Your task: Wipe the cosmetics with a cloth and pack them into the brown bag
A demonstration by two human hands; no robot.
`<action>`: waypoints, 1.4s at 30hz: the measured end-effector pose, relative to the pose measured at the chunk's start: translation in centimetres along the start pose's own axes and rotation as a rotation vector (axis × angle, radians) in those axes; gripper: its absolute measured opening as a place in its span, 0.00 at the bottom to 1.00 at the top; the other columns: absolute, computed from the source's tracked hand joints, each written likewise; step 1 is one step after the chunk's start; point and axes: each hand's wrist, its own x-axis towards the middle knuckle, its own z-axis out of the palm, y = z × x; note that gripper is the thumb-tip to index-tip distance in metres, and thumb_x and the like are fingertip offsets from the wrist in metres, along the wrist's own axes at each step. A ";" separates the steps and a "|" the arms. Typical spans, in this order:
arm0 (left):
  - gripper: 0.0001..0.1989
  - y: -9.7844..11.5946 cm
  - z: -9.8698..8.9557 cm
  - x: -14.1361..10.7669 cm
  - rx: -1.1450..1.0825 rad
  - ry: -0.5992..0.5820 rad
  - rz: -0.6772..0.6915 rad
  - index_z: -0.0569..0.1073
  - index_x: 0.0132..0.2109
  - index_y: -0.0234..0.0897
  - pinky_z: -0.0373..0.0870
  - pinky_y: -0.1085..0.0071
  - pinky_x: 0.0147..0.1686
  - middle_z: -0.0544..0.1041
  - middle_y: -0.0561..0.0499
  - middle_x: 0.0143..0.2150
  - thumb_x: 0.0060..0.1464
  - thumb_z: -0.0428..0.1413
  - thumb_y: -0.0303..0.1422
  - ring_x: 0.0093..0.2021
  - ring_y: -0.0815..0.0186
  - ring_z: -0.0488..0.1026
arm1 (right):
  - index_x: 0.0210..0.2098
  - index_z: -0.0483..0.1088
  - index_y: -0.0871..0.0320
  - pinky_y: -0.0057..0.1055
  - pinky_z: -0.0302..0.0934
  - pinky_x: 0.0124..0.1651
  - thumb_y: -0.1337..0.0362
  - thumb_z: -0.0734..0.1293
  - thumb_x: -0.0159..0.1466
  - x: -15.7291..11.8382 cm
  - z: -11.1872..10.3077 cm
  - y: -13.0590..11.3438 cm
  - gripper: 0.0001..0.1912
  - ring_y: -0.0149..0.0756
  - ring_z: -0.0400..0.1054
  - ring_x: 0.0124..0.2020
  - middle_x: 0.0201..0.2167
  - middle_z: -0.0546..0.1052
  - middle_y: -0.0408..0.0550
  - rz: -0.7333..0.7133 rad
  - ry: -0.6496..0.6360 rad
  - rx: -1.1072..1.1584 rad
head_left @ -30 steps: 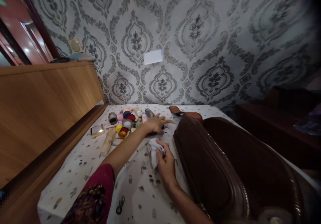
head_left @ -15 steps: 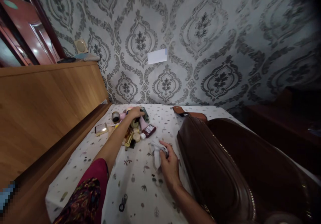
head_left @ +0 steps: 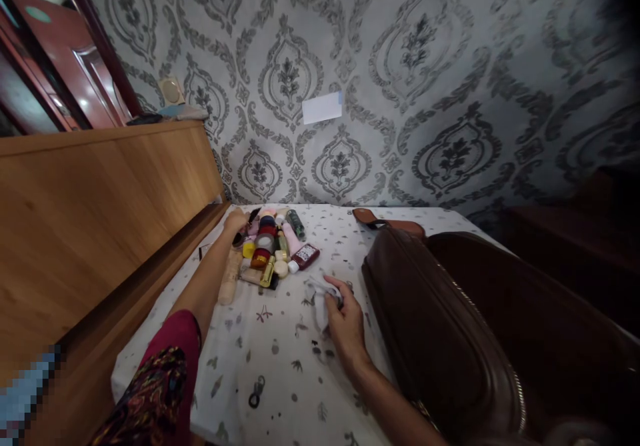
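My right hand (head_left: 345,316) is closed on a thin pale cloth (head_left: 321,303), pinched between thumb and fingers just above the sheet. My left arm reaches forward to the far left of a pile of cosmetics, where my left hand (head_left: 236,219) is beside a small dark item (head_left: 255,215); its fingers are too unclear to read. In the pile lie a dark red bottle with a white cap (head_left: 305,256), a pink tube (head_left: 291,239), a gold tube (head_left: 267,273), a round cream-coloured jar (head_left: 281,269) and a dark green bottle (head_left: 295,223). A beige tube (head_left: 229,279) lies near my left forearm.
A large dark brown leather bag (head_left: 430,326) with a zip fills the right side of the patterned sheet (head_left: 280,366). Behind it lies a brown sandal-like item (head_left: 390,224). A wooden board (head_left: 115,186) borders the left side, and a papered wall (head_left: 340,166) stands behind.
My left hand has moved left from the top of the cosmetics pile to its far left edge, uncovering several jars. My right hand keeps its hold on the cloth.
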 end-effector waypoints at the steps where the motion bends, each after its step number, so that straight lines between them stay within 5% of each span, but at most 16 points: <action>1: 0.19 0.1 0.1 -0.4 0.042 0.019 0.013 0.69 0.57 0.35 0.74 0.54 0.50 0.72 0.43 0.56 0.63 0.56 0.39 0.52 0.58 0.73 | 0.50 0.74 0.65 0.29 0.50 0.24 0.57 0.60 0.57 0.0 0.0 0.0 0.27 0.33 0.51 0.18 0.17 0.58 0.37 0.001 0.000 -0.003; 5: 0.21 1.4 1.2 -1.8 0.180 0.051 0.156 0.68 0.58 0.37 0.66 0.52 0.57 0.70 0.37 0.59 0.63 0.53 0.42 0.60 0.49 0.67 | 0.50 0.74 0.64 0.30 0.52 0.25 0.57 0.60 0.57 0.0 0.0 -0.1 0.27 0.33 0.51 0.19 0.18 0.60 0.38 -0.002 0.008 -0.011; 8: 0.23 2.8 2.8 -2.4 0.250 -0.044 0.236 0.71 0.54 0.42 0.66 0.56 0.56 0.74 0.39 0.57 0.56 0.58 0.47 0.59 0.48 0.69 | 0.50 0.74 0.63 0.30 0.52 0.26 0.57 0.60 0.56 0.0 0.0 -0.1 0.26 0.33 0.52 0.20 0.19 0.61 0.38 -0.002 0.015 -0.008; 14: 0.38 4.4 5.1 -2.3 0.275 -0.131 0.176 0.66 0.58 0.38 0.68 0.58 0.52 0.74 0.33 0.57 0.43 0.66 0.49 0.57 0.45 0.72 | 0.50 0.74 0.65 0.29 0.51 0.24 0.57 0.60 0.56 0.1 0.1 -0.1 0.28 0.33 0.52 0.19 0.18 0.61 0.38 0.009 0.011 0.017; 20: 0.36 4.1 4.5 -3.6 0.035 -0.051 0.132 0.65 0.58 0.37 0.66 0.58 0.53 0.73 0.33 0.58 0.43 0.68 0.39 0.60 0.45 0.70 | 0.49 0.75 0.63 0.30 0.52 0.26 0.58 0.60 0.55 0.2 0.0 0.1 0.26 0.34 0.53 0.20 0.19 0.63 0.39 -0.008 0.028 0.001; 26: 0.27 2.2 2.2 -6.8 -0.469 0.006 0.164 0.58 0.63 0.44 0.72 0.64 0.47 0.72 0.42 0.58 0.60 0.55 0.41 0.56 0.56 0.73 | 0.48 0.75 0.63 0.30 0.52 0.25 0.58 0.60 0.55 0.3 0.2 0.3 0.26 0.33 0.53 0.20 0.19 0.63 0.39 -0.032 0.052 -0.001; 30: 0.24 0.4 1.6 -11.0 -0.805 -0.157 0.172 0.65 0.59 0.41 0.77 0.68 0.38 0.78 0.44 0.49 0.64 0.46 0.50 0.43 0.62 0.78 | 0.50 0.75 0.64 0.30 0.52 0.25 0.58 0.60 0.56 0.2 0.4 0.5 0.27 0.33 0.53 0.20 0.18 0.61 0.37 -0.044 0.034 -0.023; 35: 0.29 -1.7 3.2 -18.2 -1.114 -0.481 0.076 0.73 0.52 0.36 0.78 0.66 0.35 0.80 0.40 0.43 0.63 0.44 0.55 0.39 0.59 0.80 | 0.52 0.73 0.64 0.33 0.60 0.32 0.57 0.60 0.58 0.1 0.4 0.3 0.26 0.34 0.61 0.24 0.31 0.75 0.47 -0.115 -0.033 -0.049; 39: 0.28 -2.5 4.7 -22.5 -1.332 -0.815 -0.019 0.74 0.52 0.35 0.78 0.70 0.32 0.80 0.39 0.45 0.65 0.41 0.52 0.36 0.61 0.80 | 0.52 0.72 0.60 0.41 0.62 0.54 0.52 0.59 0.65 -0.3 0.5 -0.3 0.24 0.44 0.68 0.50 0.50 0.75 0.56 -0.259 -0.127 0.020; 42: 0.32 -2.4 5.8 -24.4 -1.232 -0.811 0.066 0.71 0.54 0.33 0.78 0.67 0.32 0.80 0.39 0.43 0.67 0.35 0.51 0.34 0.61 0.80 | 0.58 0.69 0.58 0.44 0.56 0.62 0.50 0.57 0.68 -0.8 0.7 -0.4 0.26 0.43 0.63 0.59 0.57 0.70 0.57 -0.352 -0.268 0.048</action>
